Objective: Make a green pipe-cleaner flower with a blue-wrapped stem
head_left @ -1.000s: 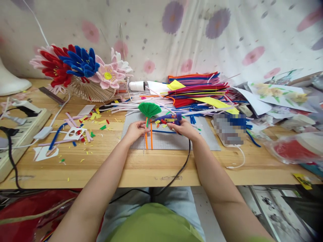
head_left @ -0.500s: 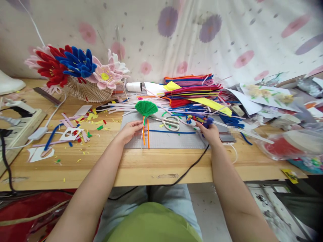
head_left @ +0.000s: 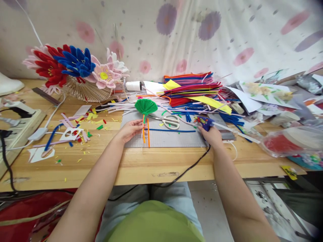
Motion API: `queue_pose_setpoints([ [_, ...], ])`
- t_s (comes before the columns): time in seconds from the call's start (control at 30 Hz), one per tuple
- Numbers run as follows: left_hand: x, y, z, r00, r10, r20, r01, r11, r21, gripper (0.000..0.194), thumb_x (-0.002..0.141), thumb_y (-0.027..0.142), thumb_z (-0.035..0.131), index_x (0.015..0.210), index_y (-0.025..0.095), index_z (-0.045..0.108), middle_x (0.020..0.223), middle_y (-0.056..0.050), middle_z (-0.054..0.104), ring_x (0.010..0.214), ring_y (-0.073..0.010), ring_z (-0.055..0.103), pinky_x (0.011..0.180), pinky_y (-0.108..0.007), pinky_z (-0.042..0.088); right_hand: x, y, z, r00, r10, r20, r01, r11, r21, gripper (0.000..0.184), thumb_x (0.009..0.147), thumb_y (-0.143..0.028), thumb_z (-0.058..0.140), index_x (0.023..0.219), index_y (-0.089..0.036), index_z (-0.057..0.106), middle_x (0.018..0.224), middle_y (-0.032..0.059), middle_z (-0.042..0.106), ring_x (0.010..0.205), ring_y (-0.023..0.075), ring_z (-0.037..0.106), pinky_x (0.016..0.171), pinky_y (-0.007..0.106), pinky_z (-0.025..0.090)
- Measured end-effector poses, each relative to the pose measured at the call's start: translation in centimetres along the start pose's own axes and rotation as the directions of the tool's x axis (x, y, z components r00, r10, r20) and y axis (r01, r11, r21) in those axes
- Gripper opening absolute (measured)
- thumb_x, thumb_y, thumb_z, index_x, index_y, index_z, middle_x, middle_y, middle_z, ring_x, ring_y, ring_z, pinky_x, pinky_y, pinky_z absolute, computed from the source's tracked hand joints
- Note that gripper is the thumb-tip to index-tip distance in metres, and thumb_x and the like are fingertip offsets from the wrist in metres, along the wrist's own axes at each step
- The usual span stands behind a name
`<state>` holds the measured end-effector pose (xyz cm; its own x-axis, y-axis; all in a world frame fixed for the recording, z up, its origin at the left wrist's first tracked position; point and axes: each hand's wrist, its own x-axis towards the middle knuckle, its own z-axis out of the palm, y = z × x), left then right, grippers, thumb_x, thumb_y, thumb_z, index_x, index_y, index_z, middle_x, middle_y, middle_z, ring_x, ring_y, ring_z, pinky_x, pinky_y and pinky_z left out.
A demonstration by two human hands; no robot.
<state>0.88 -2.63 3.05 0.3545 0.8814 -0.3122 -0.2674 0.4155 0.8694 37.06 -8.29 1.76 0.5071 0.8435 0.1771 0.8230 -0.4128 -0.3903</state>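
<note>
My left hand pinches the stem of a green fan-shaped pipe-cleaner leaf, which stands upright above the fingers. Below the leaf, orange pipe cleaner and thin pale wires hang down at the fingertips. A separate orange pipe cleaner lies just right of them. My right hand is wrapped round a blue hot glue gun, its nozzle pointing left, apart from the leaf. A pale glue stick sticks out of its back. Scissors and a blue pipe cleaner lie between my hands on a grey cutting mat.
Bundles of coloured pipe cleaners are heaped behind the mat. Fuzzy flowers on a woven fan stand at the back left. Scraps and a power strip lie left. A black cord runs over the table's front edge. Plastic bags crowd the right.
The glue gun and my right hand have shifted slightly right and down, away from the leaf. My left hand keeps its hold on the stem, almost unmoved.
</note>
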Motion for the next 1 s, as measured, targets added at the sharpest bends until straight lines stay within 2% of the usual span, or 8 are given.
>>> queue_pose_setpoints([
  [0.13, 0.0, 0.0, -0.1, 1.0, -0.006, -0.011, 0.006, 1.0, 0.005, 0.034, 0.065, 0.003, 0.064, 0.098, 0.011, 0.061, 0.087, -0.009, 0.068, 0.076, -0.0143, 0.066, 0.061, -0.021, 0.053, -2.2, -0.2, -2.5, 1.0, -0.001, 0.007, 0.002, 0.981, -0.192, 0.056, 0.065, -0.046, 0.06, 0.105, -0.008, 0.053, 0.105, 0.0202, 0.058, 0.099, 0.0294, 0.054, 0.076, 0.036, 0.041],
  [0.23, -0.1, 0.1, 0.2, 1.0, -0.008, -0.009, 0.008, 1.0, -0.018, 0.033, 0.064, 0.001, 0.064, 0.096, 0.011, 0.061, 0.086, -0.008, 0.068, 0.076, -0.0142, 0.066, 0.064, -0.023, 0.054, -4.1, -1.5, -3.9, 0.993, -0.07, 0.092, 0.086, 0.978, -0.191, 0.04, 0.067, -0.047, 0.058, 0.091, -0.015, 0.055, 0.087, 0.0118, 0.061, 0.081, 0.0248, 0.057, 0.065, 0.033, 0.039],
  [0.33, -0.2, 0.2, 0.5, 1.0, -0.017, -0.019, 0.017, 0.999, -0.037, 0.031, 0.064, -0.001, 0.063, 0.093, 0.01, 0.062, 0.083, -0.007, 0.067, 0.076, -0.0143, 0.065, 0.065, -0.024, 0.055, -5.2, -5.1, -3.3, 0.888, -0.337, 0.314, 0.342, 0.939, 0.04, 0.023, 0.073, -0.043, 0.053, 0.076, -0.021, 0.056, 0.074, 0.0031, 0.061, 0.064, 0.0157, 0.054, 0.058, 0.027, 0.036],
  [0.47, -0.3, 0.5, 0.4, 0.999, -0.032, -0.032, 0.031, 0.998, -0.049, 0.029, 0.064, -0.002, 0.062, 0.091, 0.01, 0.062, 0.084, -0.007, 0.067, 0.074, -0.0138, 0.065, 0.063, -0.023, 0.054, -5.3, -12.1, 0.2, 0.746, -0.583, 0.323, 0.532, 0.813, 0.238, 0.015, 0.076, -0.033, 0.051, 0.075, -0.02, 0.059, 0.08, 0.0033, 0.063, 0.072, 0.0147, 0.054, 0.061, 0.025, 0.035],
  [0.6, -0.4, 0.7, 0.1, 0.999, -0.027, -0.022, 0.026, 0.998, -0.061, 0.028, 0.066, -0.001, 0.06, 0.092, 0.009, 0.062, 0.084, -0.008, 0.067, 0.072, -0.0131, 0.065, 0.061, -0.022, 0.054, -5.2, -17.9, 3.9, 0.792, -0.504, 0.344, 0.473, 0.863, 0.176, 0.028, 0.074, -0.046, 0.052, 0.071, -0.019, 0.06, 0.077, 0.0073, 0.064, 0.071, 0.018, 0.056, 0.06, 0.027, 0.036],
  [0.7, -0.3, 0.6, 0.0, 0.999, -0.032, -0.01, 0.031, 0.997, -0.068, 0.031, 0.065, -0.001, 0.061, 0.094, 0.01, 0.062, 0.084, -0.007, 0.066, 0.073, -0.0137, 0.065, 0.06, -0.023, 0.054, -4.7, -19.9, 5.5, 0.793, -0.459, 0.4, 0.439, 0.886, 0.148, 0.03, 0.069, -0.048, 0.056, 0.061, -0.019, 0.057, 0.068, 0.0086, 0.062, 0.067, 0.0197, 0.057, 0.058, 0.028, 0.037],
  [0.87, -0.2, 0.3, 0.3, 0.999, -0.044, -0.007, 0.044, 0.996, -0.073, 0.036, 0.062, -0.002, 0.064, 0.095, 0.01, 0.06, 0.079, -0.005, 0.065, 0.072, -0.0148, 0.065, 0.061, -0.026, 0.054, -2.9, -19.1, 6.2, 0.816, -0.394, 0.422, 0.214, 0.885, 0.414, 0.021, 0.065, -0.033, 0.054, 0.051, -0.019, 0.049, 0.048, -0.001, 0.05, 0.05, 0.0116, 0.046, 0.049, 0.024, 0.034],
  [1.0, -0.2, 0.1, 0.7, 0.998, -0.062, 0.012, 0.063, 0.995, -0.074, 0.035, 0.062, -0.004, 0.062, 0.093, 0.011, 0.059, 0.075, -0.004, 0.064, 0.073, -0.0153, 0.065, 0.066, -0.028, 0.054, -3.2, -18.2, 6.2, 0.811, -0.421, 0.407, -0.005, 0.691, 0.723, 0.018, 0.067, -0.035, 0.049, 0.059, -0.019, 0.047, 0.046, -0.0063, 0.04, 0.043, 0.0076, 0.035, 0.045, 0.021, 0.03],
])
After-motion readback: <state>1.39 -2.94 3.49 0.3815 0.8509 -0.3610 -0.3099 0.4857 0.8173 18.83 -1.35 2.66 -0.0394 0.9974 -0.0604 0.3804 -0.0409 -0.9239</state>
